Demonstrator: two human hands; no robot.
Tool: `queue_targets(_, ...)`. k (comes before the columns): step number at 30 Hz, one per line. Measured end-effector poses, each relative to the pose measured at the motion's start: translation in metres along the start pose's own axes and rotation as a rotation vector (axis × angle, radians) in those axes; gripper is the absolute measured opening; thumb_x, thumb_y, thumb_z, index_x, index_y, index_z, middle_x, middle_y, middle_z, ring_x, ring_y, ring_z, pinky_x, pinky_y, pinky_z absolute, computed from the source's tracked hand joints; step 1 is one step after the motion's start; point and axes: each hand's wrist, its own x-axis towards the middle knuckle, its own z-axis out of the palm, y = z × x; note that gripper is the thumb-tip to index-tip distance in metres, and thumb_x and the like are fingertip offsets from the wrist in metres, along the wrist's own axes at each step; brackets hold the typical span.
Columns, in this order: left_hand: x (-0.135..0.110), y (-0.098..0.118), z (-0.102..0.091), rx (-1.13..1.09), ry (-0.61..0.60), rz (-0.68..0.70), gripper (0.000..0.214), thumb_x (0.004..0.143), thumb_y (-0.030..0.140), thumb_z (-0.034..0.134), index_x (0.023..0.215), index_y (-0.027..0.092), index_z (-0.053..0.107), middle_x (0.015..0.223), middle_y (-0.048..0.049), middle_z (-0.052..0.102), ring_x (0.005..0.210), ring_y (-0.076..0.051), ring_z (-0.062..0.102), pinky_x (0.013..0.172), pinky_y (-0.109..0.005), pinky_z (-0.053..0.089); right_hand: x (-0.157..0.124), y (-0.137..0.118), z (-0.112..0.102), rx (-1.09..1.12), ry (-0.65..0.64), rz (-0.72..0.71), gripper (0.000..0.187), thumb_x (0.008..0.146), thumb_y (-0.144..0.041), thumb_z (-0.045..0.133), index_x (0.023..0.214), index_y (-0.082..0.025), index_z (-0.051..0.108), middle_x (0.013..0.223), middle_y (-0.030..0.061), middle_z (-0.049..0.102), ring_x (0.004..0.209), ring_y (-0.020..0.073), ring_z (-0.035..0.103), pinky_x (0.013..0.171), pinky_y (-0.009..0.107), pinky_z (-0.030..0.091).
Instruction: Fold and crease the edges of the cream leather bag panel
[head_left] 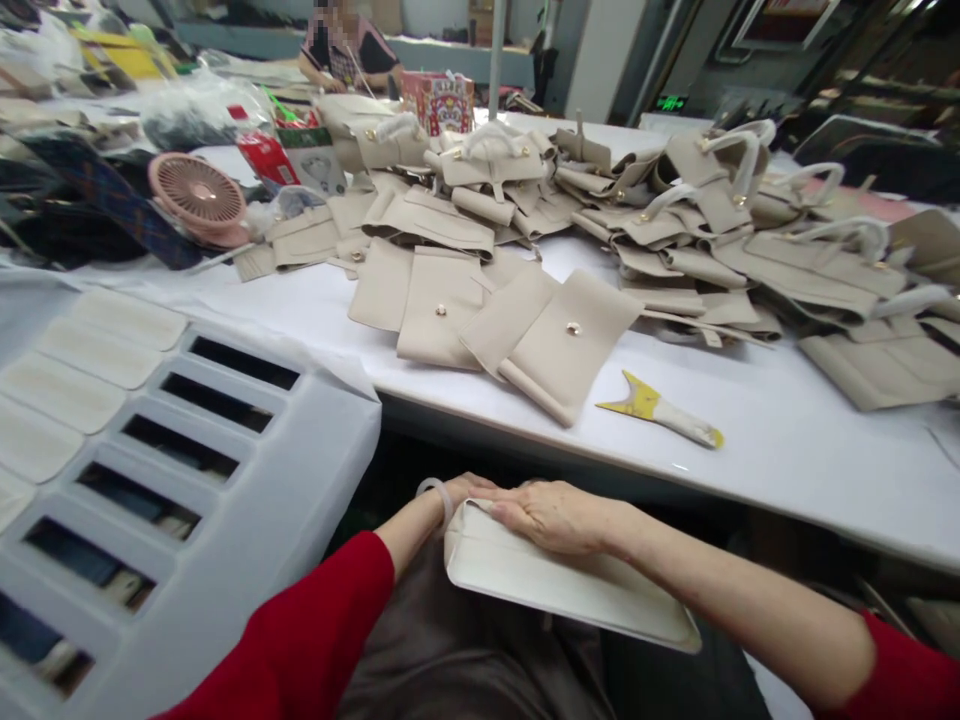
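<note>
A cream leather bag (555, 580) lies tilted across my lap below the table's front edge, its long rounded base edge facing me. My right hand (559, 515) grips its upper edge, with the thumb on the near side. At the bag's upper left corner my left hand (471, 488) holds on, a pale bangle at its wrist; its fingers are partly hidden behind the bag and my right hand. Just beyond, on the table, lie beige leather bag pieces (577, 345) with round metal studs. A yellow notched tool with a whitish handle (664, 408) rests to their right.
Beige bags with wrapped handles (675, 220) are heaped along the white table (787, 450). On the left stands a slotted white rack (292, 440) with several pale panels (67, 390). A pink fan (199, 195) and a red can (266, 160) stand behind it. A person (349, 55) sits across the table.
</note>
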Motion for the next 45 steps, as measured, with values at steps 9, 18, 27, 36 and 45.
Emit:
queue_targets(9,-0.062,0.079,-0.03,0.285,-0.228,-0.001,0.055,0.073,0.063,0.07,0.106,0.02,0.076,0.094,-0.0018,0.073,0.086,-0.019,0.06,0.069,-0.023,0.043,-0.069,0.036,-0.01,0.178,-0.034,0.19,0.055,0.097,-0.059,0.036,0.147,-0.037,0.038,0.142,0.0068,0.054,0.122,0.0347,0.057,0.103,0.049,0.041)
queue_targets(18,-0.06,0.089,-0.027,0.249,-0.343,-0.135,0.055,0.07,0.053,0.075,0.114,0.019,0.073,0.096,-0.0043,0.074,0.082,-0.02,0.064,0.061,-0.022,0.048,-0.121,0.069,-0.016,0.412,-0.075,0.168,0.048,0.098,-0.05,0.044,0.143,-0.034,0.045,0.147,-0.0046,0.048,0.136,0.0242,0.045,0.117,0.038,0.029)
queue_targets(27,-0.054,0.09,-0.03,0.24,-0.405,-0.031,0.038,0.08,0.047,0.066,0.108,0.023,0.075,0.103,0.0009,0.075,0.099,-0.026,0.065,0.085,-0.027,0.048,-0.118,0.076,-0.015,0.491,-0.022,0.2,0.045,0.099,-0.048,0.043,0.14,-0.031,0.05,0.145,-0.0021,0.051,0.132,0.0235,0.05,0.111,0.032,0.038)
queue_targets(36,-0.039,0.086,-0.026,0.417,-0.361,0.126,0.039,0.082,0.046,0.066,0.115,0.026,0.072,0.115,0.0013,0.072,0.108,-0.025,0.063,0.095,-0.028,0.046,-0.103,0.075,-0.025,0.51,-0.036,0.179,0.044,0.093,-0.042,0.055,0.135,-0.03,0.056,0.135,-0.0001,0.06,0.122,0.0264,0.059,0.104,0.033,0.044)
queue_targets(45,-0.058,0.092,0.031,0.869,0.208,0.508,0.035,0.087,0.046,0.062,0.116,0.028,0.069,0.136,-0.0038,0.059,0.124,-0.026,0.053,0.108,-0.043,0.038,-0.117,0.078,0.026,0.97,1.036,0.443,0.037,0.053,-0.041,0.09,0.083,-0.023,0.077,0.102,0.0044,0.076,0.109,0.0285,0.064,0.103,0.036,0.043)
